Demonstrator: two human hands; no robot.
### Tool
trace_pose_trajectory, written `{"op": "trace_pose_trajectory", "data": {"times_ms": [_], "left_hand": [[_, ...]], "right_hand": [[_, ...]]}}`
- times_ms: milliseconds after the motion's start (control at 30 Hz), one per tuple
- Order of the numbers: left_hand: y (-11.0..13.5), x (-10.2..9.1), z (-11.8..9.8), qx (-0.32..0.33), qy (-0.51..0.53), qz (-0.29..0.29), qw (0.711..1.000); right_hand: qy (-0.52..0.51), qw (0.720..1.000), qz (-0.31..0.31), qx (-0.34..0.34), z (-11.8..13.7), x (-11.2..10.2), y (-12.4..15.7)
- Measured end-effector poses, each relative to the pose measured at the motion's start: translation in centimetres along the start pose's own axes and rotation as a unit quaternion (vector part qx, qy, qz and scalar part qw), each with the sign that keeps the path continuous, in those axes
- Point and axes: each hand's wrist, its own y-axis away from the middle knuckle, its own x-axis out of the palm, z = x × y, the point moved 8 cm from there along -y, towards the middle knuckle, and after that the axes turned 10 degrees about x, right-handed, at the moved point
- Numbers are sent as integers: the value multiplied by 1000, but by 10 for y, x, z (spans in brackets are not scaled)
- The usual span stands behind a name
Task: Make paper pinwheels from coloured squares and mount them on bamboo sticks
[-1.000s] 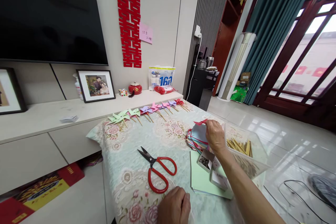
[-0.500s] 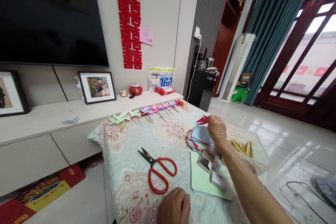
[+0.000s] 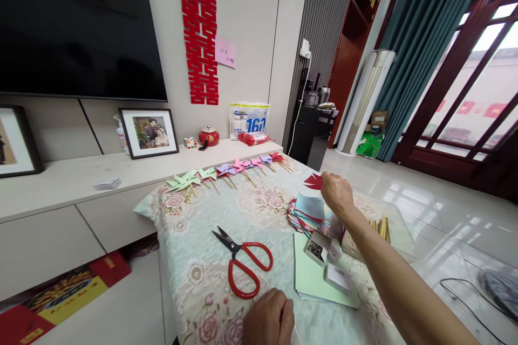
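Note:
My right hand [image 3: 337,193] is closed on a piece of red paper [image 3: 313,181] with slits cut into it, held just behind a stack of coloured paper squares [image 3: 309,207]. My left hand [image 3: 269,317] rests curled on the tablecloth at the front edge, its fingers folded in and nothing showing in them. Beside it lie black-bladed scissors [image 3: 243,264] with red handles, their blades slightly apart. Several paper pinwheels [image 3: 238,168] on sticks lie in a row along the far side of the table.
Green paper sheets [image 3: 307,280] carry a small open box of pins [image 3: 317,249] and a white box lid [image 3: 338,278]. A clear plastic bin [image 3: 399,226] with wooden sticks [image 3: 382,228] stands at the right, partly behind my forearm. A white cabinet [image 3: 76,183] borders the table's far side.
My right hand has shifted slightly right and up with the red paper, whose slit points now show more spread. My left hand and the scissors stay in place.

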Motion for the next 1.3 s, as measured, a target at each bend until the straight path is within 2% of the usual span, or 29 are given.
{"op": "trace_pose_trajectory", "data": {"times_ms": [133,267,400,467,533,567,600,700,733,767,800,867,967,1033,1100,1133,1200,1300], "left_hand": [[-4,-13,-5,-5,24,0,1000],[-9,-24,-8,-29,89,17,995],[-6,-36,-3,-122,188,18,974],[1,-40,-1,-172,271,17,947],[11,-39,-3,-221,389,14,894],[16,-39,-3,-248,449,3,858],[22,-39,-4,-278,512,-13,813],[41,-36,-5,-382,657,-58,648],[47,-38,-4,-407,671,-69,616],[50,-43,-1,-415,670,-84,610],[52,-49,2,-418,655,-89,623],[60,-61,9,-420,595,-84,680],[70,-79,13,-377,465,-45,800],[73,-93,9,-310,354,-30,882],[73,-108,-3,-210,244,-20,947],[72,-112,-11,-158,202,-7,967],[72,-115,-25,-69,137,20,988],[71,-112,-33,-15,74,34,997]], "right_hand": [[-121,992,19,-7,0,-12,20],[-247,965,76,-31,4,-19,56],[-327,936,121,-43,7,-29,105],[-368,919,131,-49,7,-31,134],[-387,913,105,-72,6,-35,165],[-391,912,84,-93,6,-36,182],[-394,909,66,-121,7,-38,198],[-408,885,38,-221,11,-37,248],[-408,877,40,-249,12,-35,261],[-404,872,47,-272,12,-32,273],[-398,869,56,-288,11,-29,283],[-385,868,71,-306,10,-25,297],[-365,872,87,-313,7,-24,311],[-355,875,105,-310,7,-24,317],[-359,873,130,-304,8,-24,320],[-364,870,142,-300,8,-24,320],[-375,865,163,-291,11,-22,319],[-381,865,182,-271,14,-16,315]]}}
